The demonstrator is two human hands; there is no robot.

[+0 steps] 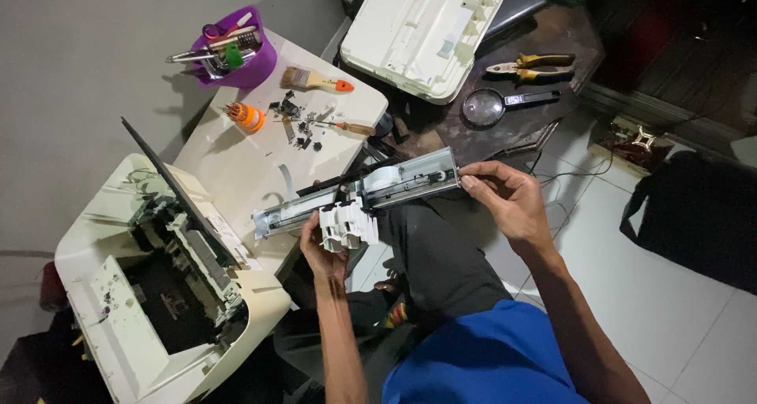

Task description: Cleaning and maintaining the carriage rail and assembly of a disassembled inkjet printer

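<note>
A long grey metal carriage rail [410,179] from a printer is held level above my lap. My right hand [505,195] grips its right end. My left hand [322,246] is closed on the white plastic carriage block [347,223] that sits on the rail near its middle. A black strip runs along the rail's upper side toward its left end [272,219].
An opened cream printer body [158,294] stands at lower left. The white table [236,160] holds a purple tool cup [233,53], a brush [315,79], an orange bit holder [246,116], a screwdriver and small parts. Behind lie a white cover [418,26], pliers [528,65] and a magnifier [493,104].
</note>
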